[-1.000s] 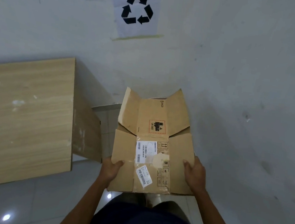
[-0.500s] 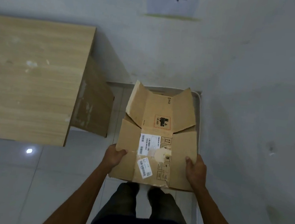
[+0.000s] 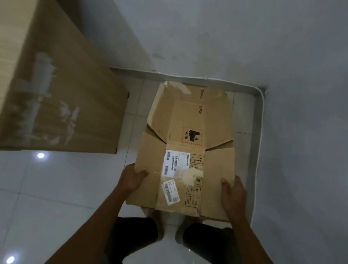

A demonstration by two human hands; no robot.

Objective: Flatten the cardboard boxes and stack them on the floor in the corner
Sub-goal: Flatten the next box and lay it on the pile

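Flattened cardboard box point(image 3: 200, 121) held over the corner floor point(image 3: 245, 118), left hand point(image 3: 133, 179) and right hand point(image 3: 233, 193) each gripping a side edge. Flattening appears done; setting it down remains.

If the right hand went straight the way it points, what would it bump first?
Likely the white cable along the far wall. The right hand grips the flattened box, and the floor ahead looks free. Depth unclear.

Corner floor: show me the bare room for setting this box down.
Bare tile runs between the table and the box, and opens wider in front of the table. The strip between box and right wall is tight.
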